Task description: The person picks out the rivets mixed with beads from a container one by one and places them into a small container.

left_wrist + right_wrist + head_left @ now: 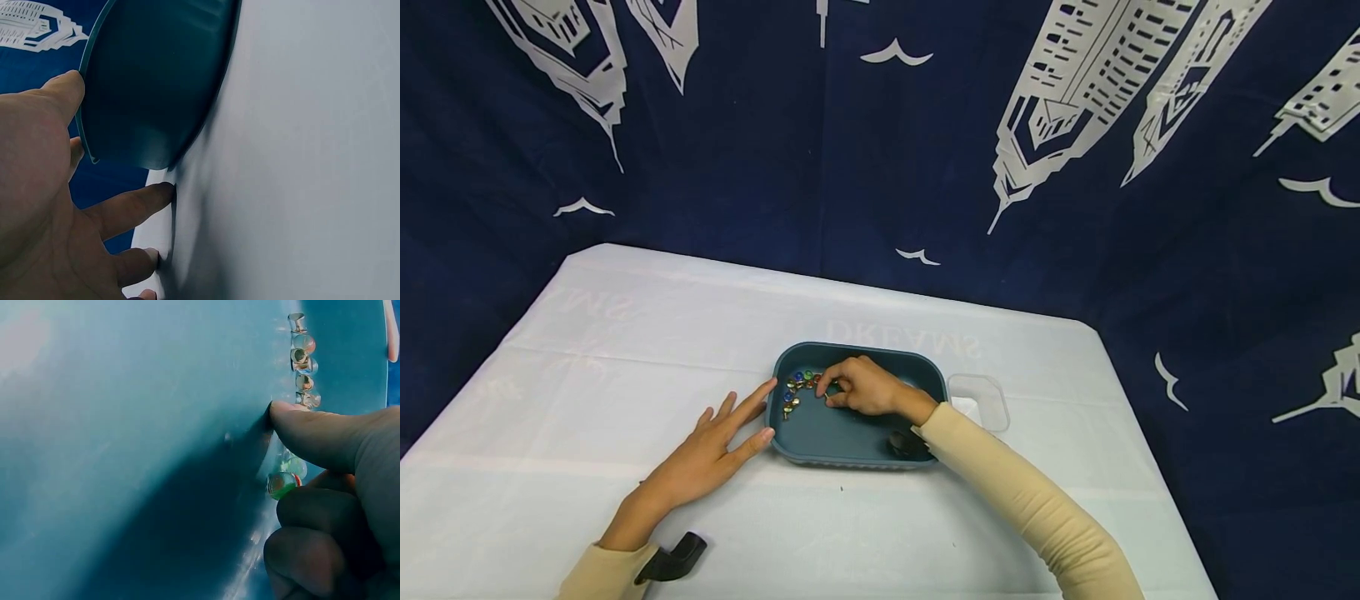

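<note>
One oblong teal plastic tray with rounded corners [838,429], standing upright on a spread white cloth [662,325]. Within it, towards the left and far walls: a curved row of small pieces, comprising blue glass marbles [799,377], a green glass marble [808,375], a red glass marble [817,380] and gold-coloured spool-like pieces [795,402], set close beside one another. One right hand [865,385] in a cream sleeve [1000,475], reaching over the tray from the right; the thumb extends, the other fingers curl, and the tips lie at the row's right end. The fingers hide their own meeting point, so whether a piece is pinched there cannot be told. One left hand [696,462], at the tray's left, fingers straight and spread, thumb touching the rim, holding nothing; its role appears to be steadying. One black wrist-worn device [670,562], near the left sleeve cuff. One shallow clear plastic box [992,400], just beside the tray's right wall. Condition of the work, by judgement: the left stretch of the row is laid and touched by neither hand. Outstanding, on the same judgement: the right end, where the right hand is busy; the visible row lies in the tray's left half.
</note>
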